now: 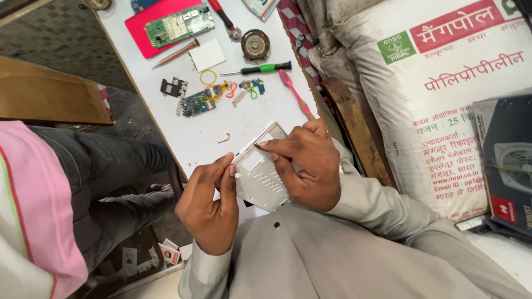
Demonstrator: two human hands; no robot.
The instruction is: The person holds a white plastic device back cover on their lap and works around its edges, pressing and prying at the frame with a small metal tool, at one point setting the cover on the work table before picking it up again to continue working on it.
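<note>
White table point(205, 138) behind, both hands point(260, 182) grip a white casing point(260, 176).

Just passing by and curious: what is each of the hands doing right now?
Left hand: closed on the edge of the white plastic casing.
Right hand: also grips the casing, pinching a small dark tool against it.

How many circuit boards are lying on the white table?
3. A large green board on the red mat, a small dark one by the table's left edge, and a blue-green one beside it. Others may be hidden.
</note>
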